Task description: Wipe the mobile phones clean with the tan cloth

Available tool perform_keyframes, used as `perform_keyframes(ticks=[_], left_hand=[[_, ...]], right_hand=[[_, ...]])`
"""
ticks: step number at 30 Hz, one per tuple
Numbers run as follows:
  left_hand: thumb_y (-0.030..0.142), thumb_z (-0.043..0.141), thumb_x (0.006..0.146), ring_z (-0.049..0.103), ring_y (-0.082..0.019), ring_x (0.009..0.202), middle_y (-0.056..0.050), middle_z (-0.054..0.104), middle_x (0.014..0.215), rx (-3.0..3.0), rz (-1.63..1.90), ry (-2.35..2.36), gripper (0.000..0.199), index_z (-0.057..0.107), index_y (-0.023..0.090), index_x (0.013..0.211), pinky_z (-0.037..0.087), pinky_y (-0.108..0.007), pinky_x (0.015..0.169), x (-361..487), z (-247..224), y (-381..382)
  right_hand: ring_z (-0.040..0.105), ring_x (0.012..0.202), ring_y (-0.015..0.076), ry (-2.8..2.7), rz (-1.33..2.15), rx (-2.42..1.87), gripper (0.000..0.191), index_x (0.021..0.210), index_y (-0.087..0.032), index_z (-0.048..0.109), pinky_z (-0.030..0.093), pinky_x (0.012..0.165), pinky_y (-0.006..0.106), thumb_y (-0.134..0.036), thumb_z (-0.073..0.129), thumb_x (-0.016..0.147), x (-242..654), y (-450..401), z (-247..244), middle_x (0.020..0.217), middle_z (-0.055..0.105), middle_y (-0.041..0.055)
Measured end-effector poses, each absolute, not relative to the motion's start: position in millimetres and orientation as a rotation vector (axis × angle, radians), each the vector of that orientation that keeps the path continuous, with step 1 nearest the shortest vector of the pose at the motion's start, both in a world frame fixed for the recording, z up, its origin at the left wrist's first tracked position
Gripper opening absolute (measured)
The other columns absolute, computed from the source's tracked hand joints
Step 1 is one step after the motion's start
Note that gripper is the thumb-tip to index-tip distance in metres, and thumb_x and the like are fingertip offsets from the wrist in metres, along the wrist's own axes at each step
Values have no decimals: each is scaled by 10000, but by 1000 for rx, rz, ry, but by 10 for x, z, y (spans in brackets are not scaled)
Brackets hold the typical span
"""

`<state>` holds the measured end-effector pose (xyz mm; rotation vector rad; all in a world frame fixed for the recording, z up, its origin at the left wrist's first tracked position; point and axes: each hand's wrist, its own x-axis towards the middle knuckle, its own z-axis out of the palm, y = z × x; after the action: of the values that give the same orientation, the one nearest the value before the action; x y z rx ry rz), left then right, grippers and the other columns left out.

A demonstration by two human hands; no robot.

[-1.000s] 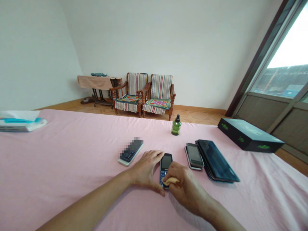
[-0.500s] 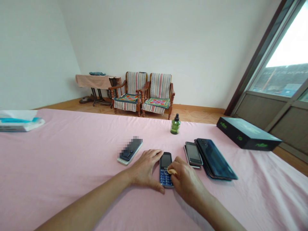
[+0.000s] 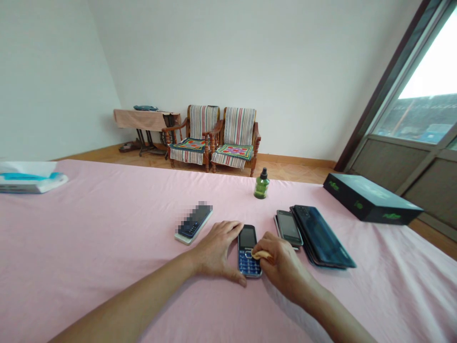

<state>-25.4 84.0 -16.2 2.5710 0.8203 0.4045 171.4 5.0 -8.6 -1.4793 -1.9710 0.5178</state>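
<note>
A dark blue keypad phone (image 3: pixel 249 265) lies face up on the pink cloth, screen end away from me. My left hand (image 3: pixel 218 248) holds it from the left, fingertips at its top corner and thumb by its bottom edge. Pinched in my right hand (image 3: pixel 282 259) is a small yellowish cloth (image 3: pixel 262 255), pressed on the right side of the phone around the navigation key. Left of my hands lies another phone pair (image 3: pixel 194 224), partly blurred out. To the right, a grey phone (image 3: pixel 289 227) rests on a white one, beside a stack of dark smartphones (image 3: pixel 323 238).
A green spray bottle (image 3: pixel 262 185) stands beyond the phones. At the right edge sits a black box (image 3: pixel 371 197); a tissue pack (image 3: pixel 34 182) lies far left. Past the pink-covered table (image 3: pixel 117 214) are two wooden armchairs (image 3: pixel 233 136) and a covered side table (image 3: pixel 146 120).
My right hand with the cloth has shifted slightly right over the keypad. The left hand stays at the phone. The whole view has moved a little.
</note>
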Motion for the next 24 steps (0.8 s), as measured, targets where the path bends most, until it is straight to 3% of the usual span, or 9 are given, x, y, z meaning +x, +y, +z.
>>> perform_keyframes(ticks=[14, 24], left_hand=[[731, 776, 495, 375, -377, 1307, -179, 400, 1457, 2590, 463, 782, 1196, 340, 157, 1449, 280, -494, 1096, -265, -207, 857], [738, 771, 495, 374, -386, 1308, -214, 388, 1457, 2589, 438, 833, 1215, 341, 109, 1441, 292, -503, 1095, -239, -189, 838]], right_hand=[[549, 665, 108, -2080, 697, -1453, 302, 657, -169, 672, 352, 588, 212, 50, 464, 659, 1730, -13, 55, 743, 594, 4], [544, 641, 108, -2110, 559, -1454, 247, 637, -167, 630, 337, 582, 216, 20, 472, 674, 1761, -53, 170, 710, 601, -2]])
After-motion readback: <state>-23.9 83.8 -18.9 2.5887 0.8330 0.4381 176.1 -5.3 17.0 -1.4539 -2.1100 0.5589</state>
